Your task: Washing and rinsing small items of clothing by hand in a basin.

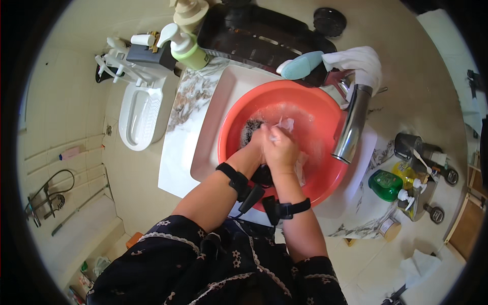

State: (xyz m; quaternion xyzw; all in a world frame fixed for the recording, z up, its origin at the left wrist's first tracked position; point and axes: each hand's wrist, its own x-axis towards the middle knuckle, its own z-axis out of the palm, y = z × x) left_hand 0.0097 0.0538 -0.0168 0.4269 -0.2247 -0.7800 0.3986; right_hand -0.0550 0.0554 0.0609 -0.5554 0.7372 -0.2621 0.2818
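Observation:
A red-orange plastic basin [227, 118] sits in the white sink [207, 133], with sudsy water in it. Over the basin my two hands are pressed together. My right hand [282, 150] is closed in a fist around a thin white cloth [286, 124], which pokes out above the knuckles. Further white folds show beside my right wrist. My left hand [258, 143] meets it from the left, its fingers curled against the same cloth and partly hidden. Left of the hands lies a dark speckled thing [250, 130] in the water; its kind is unclear.
A chrome faucet [352, 127] hangs over the basin's right edge, a white cloth [360, 62] draped at its base. Behind stand a black rack [249, 35], a light-blue brush [302, 66] and a green pump bottle [189, 52]. Green soap [385, 185] and yellow soap [405, 174] bottles stand right.

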